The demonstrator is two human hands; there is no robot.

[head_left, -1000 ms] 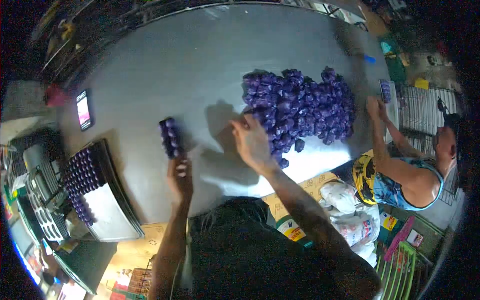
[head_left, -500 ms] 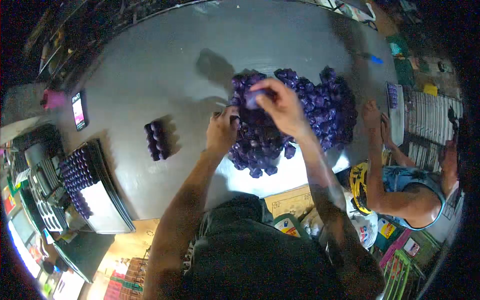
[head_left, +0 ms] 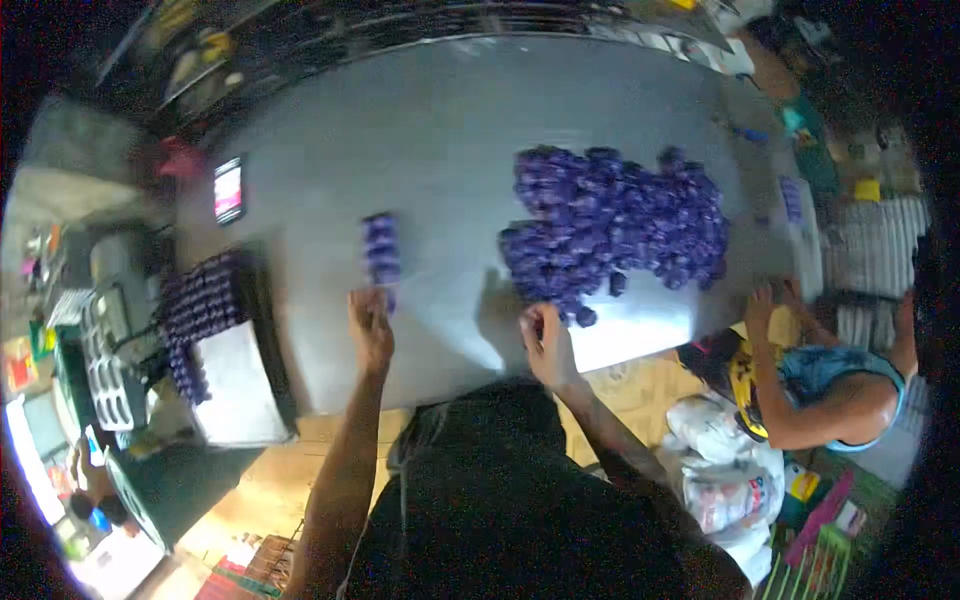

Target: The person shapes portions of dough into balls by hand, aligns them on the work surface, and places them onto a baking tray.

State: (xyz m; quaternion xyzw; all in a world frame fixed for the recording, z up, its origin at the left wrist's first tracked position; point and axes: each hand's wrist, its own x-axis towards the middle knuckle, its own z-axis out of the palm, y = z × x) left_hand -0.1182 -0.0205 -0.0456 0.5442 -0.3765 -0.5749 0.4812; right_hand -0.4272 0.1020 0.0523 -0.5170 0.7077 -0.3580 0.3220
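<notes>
My left hand is at the near end of a short block of purple, foil-like wrapped pieces standing in rows on the table. Its fingers are pinched on a purple wrapped piece, blurred by motion. Just below the front left of a large heap of the same purple pieces, my right hand has its fingers curled together. Whatever those fingers hold, if anything, is hidden.
A phone with a lit screen lies on the grey table. At the left edge stands a white tray partly covered with purple rows. A co-worker's hands are at the right edge, near another tray. White bags sit below.
Both hands have left the heap. My left hand moved left to the small block; my right hand drew back toward me, no longer showing a purple piece. The view has shifted.
</notes>
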